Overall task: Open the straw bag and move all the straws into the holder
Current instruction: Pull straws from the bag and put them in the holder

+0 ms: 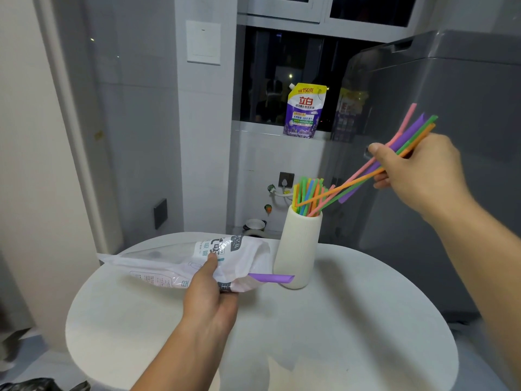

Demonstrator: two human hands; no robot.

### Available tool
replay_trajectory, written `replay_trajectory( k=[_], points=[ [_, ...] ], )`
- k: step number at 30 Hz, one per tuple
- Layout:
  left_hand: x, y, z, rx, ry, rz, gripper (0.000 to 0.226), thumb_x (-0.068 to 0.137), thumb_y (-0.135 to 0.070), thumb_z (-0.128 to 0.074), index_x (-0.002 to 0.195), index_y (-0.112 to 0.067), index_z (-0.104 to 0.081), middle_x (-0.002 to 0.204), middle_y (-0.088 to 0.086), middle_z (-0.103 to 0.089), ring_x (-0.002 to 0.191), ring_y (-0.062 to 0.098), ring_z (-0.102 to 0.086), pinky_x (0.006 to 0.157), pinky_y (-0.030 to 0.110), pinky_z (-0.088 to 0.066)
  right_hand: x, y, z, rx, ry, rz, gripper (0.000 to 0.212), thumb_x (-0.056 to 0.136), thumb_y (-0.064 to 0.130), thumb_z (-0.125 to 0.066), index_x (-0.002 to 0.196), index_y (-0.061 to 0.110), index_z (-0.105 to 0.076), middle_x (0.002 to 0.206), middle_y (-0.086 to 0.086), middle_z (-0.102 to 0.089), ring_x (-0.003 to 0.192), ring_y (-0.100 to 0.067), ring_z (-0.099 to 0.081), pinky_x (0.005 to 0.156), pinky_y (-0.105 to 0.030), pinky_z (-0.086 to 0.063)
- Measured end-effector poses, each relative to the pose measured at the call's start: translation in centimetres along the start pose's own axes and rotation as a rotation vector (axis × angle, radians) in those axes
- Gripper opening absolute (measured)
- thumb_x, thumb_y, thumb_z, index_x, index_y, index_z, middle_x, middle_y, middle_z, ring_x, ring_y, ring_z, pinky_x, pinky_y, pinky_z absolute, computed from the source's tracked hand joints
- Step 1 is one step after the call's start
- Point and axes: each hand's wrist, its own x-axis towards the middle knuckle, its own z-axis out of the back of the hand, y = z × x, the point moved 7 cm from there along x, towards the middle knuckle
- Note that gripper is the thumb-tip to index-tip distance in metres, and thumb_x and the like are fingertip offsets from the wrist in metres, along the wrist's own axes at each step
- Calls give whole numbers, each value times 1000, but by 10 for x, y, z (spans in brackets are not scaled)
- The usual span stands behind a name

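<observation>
Your right hand pinches straws slanting down-left, tips just over the holder, while your left hand grips the bag.

bag: thin glossy crinkled plastic film
straws: smooth matte plastic
holder: matte, cream, ribbed
table: matte white
</observation>
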Motion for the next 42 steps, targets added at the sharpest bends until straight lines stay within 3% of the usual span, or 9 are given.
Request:
replay_trajectory(
  k=[6, 9, 15, 20, 25, 29, 33, 37, 42],
  points=[
    [3, 1, 1, -12, -1, -5, 14, 108, -15, -57, 116, -8, -66, 107, 10, -77, 72, 21, -80, 75, 41, -62, -5, 11, -8, -124, 59, 62, 28, 93, 39, -65, 84, 12, -63, 71, -5, -70, 59, -15, -70, 58, -22, -50],
    [2, 1, -1, -9, 9, -9, 13, 108, -15, -57, 112, -8, -67, 92, 8, -81, 65, 19, -80, 69, 38, -66, -6, 17, -17, -156, 79, 96, 32, 94, 39, -64, 86, 8, -66, 71, -7, -70, 60, -17, -71, 59, -24, -50],
    [-1, -1, -3, -4, 5, -23, 13, 109, -14, -55, 108, -8, -66, 75, 5, -81, 60, 18, -78, 84, 39, -57, 0, 28, -36, -123, 136, 111, 29, 94, 39, -64, 88, 10, -65, 78, -5, -69, 67, -15, -69, 61, -24, -51],
    [-3, -2, -4, 3, 9, -23, 14, 109, -14, -54, 109, -7, -65, 76, 6, -81, 59, 17, -78, 51, 32, -64, 6, 26, -47, -104, 165, 86, 25, 93, 39, -65, 89, 15, -62, 84, -6, -68, 75, -20, -69, 62, -26, -51],
    [-5, 0, -4, 9, -13, -20, 15, 109, -14, -54, 118, -8, -65, 98, 8, -76, 73, 21, -76, 43, 25, -57, 10, 14, -55, -97, 178, 36, 31, 92, 40, -65, 93, 9, -66, 85, -9, -70, 68, -17, -70, 55, -23, -51],
    [-4, 1, -3, 15, -22, -23, 16, 108, -13, -56, 119, -9, -66, 98, 7, -78, 77, 19, -75, 48, 27, -61, 14, 4, -63, -107, 193, 1, 33, 92, 41, -66, 92, 8, -66, 84, -10, -70, 67, -19, -70, 55, -25, -52],
    [-4, 2, -3, 13, -7, -28, 12, 107, -11, -56, 110, -10, -68, 77, 3, -81, 60, 16, -78, 55, 29, -61, 20, -3, -74, -121, 230, -17, 33, 92, 40, -65, 93, 7, -66, 85, -11, -70, 69, -20, -71, 61, -29, -57],
    [-3, 1, -1, 23, -9, -39, 12, 107, -11, -56, 109, -10, -67, 74, 3, -81, 58, 15, -77, 64, 35, -59, 23, -5, -90, -139, 291, -22, 29, 92, 38, -65, 97, 9, -64, 84, -7, -68, 66, -16, -69, 58, -27, -55],
    [-1, 3, 0, 8, -5, -37, 13, 106, -11, -57, 114, -10, -68, 83, 5, -82, 61, 16, -78, 55, 32, -63, 20, -17, -114, -160, 395, -52, 28, 91, 38, -66, 102, 12, -62, 93, -6, -70, 67, -14, -67, 55, -24, -53]
  ],
)
